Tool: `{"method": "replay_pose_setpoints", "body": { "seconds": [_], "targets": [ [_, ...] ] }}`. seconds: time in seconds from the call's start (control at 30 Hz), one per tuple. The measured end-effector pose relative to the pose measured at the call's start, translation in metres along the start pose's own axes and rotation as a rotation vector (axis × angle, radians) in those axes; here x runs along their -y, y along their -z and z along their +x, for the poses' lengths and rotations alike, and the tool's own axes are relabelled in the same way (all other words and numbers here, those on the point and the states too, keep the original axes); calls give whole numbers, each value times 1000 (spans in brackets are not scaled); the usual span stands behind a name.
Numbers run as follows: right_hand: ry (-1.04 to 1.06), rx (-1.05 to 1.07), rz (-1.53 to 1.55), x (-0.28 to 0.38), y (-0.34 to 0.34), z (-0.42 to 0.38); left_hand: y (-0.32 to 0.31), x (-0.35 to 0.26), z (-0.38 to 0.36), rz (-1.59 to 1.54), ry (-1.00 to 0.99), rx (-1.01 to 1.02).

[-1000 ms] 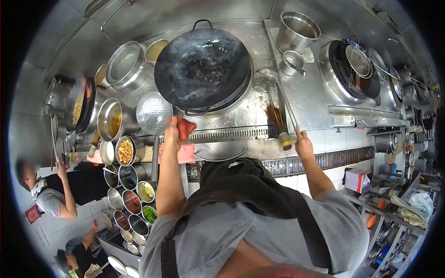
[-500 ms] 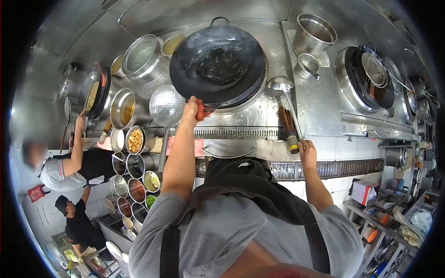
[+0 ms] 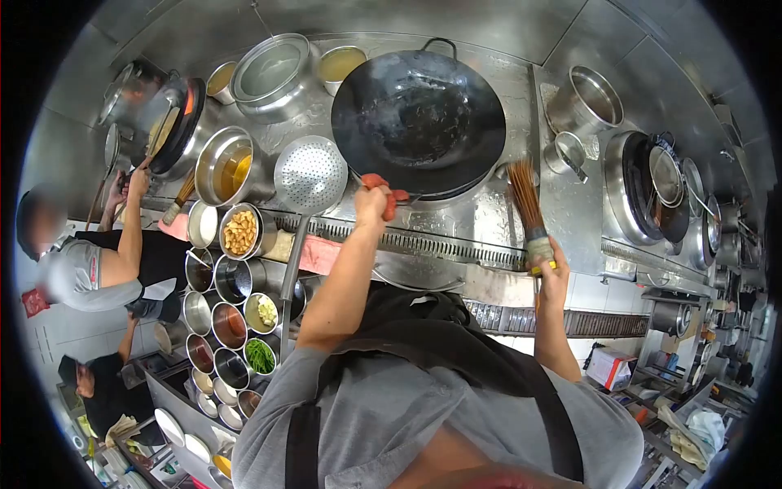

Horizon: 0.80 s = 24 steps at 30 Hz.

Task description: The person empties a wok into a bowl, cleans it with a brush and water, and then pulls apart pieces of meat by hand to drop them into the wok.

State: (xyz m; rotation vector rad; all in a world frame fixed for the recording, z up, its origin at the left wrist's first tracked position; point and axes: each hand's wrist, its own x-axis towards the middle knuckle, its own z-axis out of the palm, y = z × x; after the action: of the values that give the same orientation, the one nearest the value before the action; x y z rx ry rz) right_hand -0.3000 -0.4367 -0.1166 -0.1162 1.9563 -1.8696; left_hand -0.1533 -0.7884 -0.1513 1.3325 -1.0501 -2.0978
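Observation:
My left hand [image 3: 373, 204] is closed round the near handle of a large black wok [image 3: 419, 122], with a folded red cloth [image 3: 383, 189] in its grip. The wok sits on the burner, its inside dark, with wet-looking shine and faint vapour. In my right hand [image 3: 554, 273] is a bamboo wok brush [image 3: 528, 200], its bristles pointing up and away from me, just right of the wok's rim. The ladle behind the brush is mostly hidden. A perforated skimmer [image 3: 311, 173] rests left of my left hand, its long handle running towards me.
Left of the wok stand a pot of yellow liquid [image 3: 224, 167], a lidded pot [image 3: 273, 73] and several ingredient tins, one with fried pieces [image 3: 240, 232]. At right are a steel pot [image 3: 585, 99], a small pot [image 3: 564, 153] and another wok station [image 3: 631, 187]. Two co-workers [image 3: 114, 261] are at left.
My right hand has gone from the ladle's handle to the wok brush and lifted it upright. My left hand stays on the wok handle. The view has turned slightly.

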Motion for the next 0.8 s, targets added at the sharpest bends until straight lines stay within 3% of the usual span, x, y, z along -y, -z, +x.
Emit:
{"method": "replay_pose_setpoints", "body": {
  "seconds": [0.07, 0.13, 0.27, 0.33, 0.4, 0.43, 0.5, 0.57, 0.7, 0.77, 0.8],
  "targets": [
    [58, 82, -148, 44, -31, 13, 25, -22, 16, 100, -105, -28],
    [389, 189, -574, 67, -58, 50, 46, -65, 30, 245, -87, -23],
    [689, 572, -1168, 101, -134, 132, 71, -100, 78, 199, -102, 142],
    [707, 604, -1348, 98, -180, 185, 67, -112, 83, 307, -77, 84],
    [698, 355, -1460, 90, -252, 239, 70, -122, 84, 328, -47, 130],
    [730, 277, -1368, 89, -279, 249, 72, -123, 84, 345, -18, 179],
    [587, 269, -1267, 104, -323, 230, 76, -120, 92, 286, -4, 159],
    [568, 412, -1221, 91, -319, 220, 79, -117, 96, 445, -51, 154],
    [651, 823, -1281, 99, -252, 182, 77, -117, 95, 423, -62, 112],
    [637, 846, -1382, 122, -225, 192, 75, -120, 93, 381, -45, 139],
    [751, 802, -1520, 118, -223, 218, 74, -121, 93, 341, -31, 162]
  ]
}}
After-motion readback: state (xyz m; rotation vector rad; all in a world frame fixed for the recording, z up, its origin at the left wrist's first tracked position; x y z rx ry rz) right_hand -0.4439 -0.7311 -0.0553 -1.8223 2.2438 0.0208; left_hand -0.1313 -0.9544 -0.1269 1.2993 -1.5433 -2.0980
